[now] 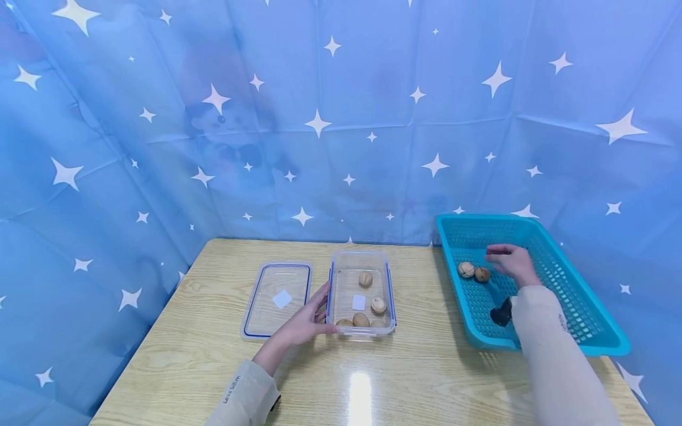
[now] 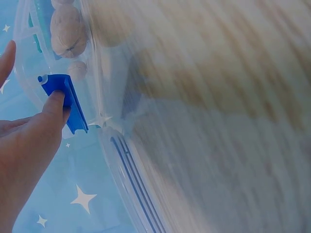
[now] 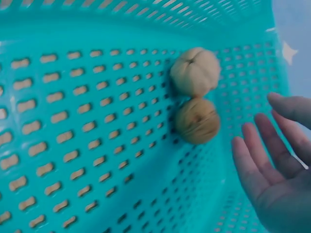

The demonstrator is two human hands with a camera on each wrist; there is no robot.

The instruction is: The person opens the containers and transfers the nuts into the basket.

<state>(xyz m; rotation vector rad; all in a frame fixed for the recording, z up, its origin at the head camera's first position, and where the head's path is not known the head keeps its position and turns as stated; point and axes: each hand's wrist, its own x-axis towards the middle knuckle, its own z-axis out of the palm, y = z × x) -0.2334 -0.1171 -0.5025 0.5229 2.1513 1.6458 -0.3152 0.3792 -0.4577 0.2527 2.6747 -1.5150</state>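
My left hand (image 1: 305, 322) rests against the left side of a clear plastic food container (image 1: 391, 296) with blue edging. Its thumb lies by the front left corner, and in the left wrist view a digit touches a blue latch (image 2: 70, 104). Several walnuts (image 1: 361, 320) lie in the container, most of them toward the front. Over a teal basket (image 1: 572, 266), my right hand (image 1: 512, 262) reaches in with fingers slightly bent and nothing in them. A pale walnut (image 3: 196, 72) and a browner walnut (image 3: 198, 121) sit touching on the basket floor, beside the fingertips.
A clear lid (image 1: 277, 300) with a blue seal lies flat on the wooden table (image 1: 176, 355), left of the container. Behind the table hangs a blue curtain (image 1: 373, 77) with white stars. The basket stands at the table's right edge.
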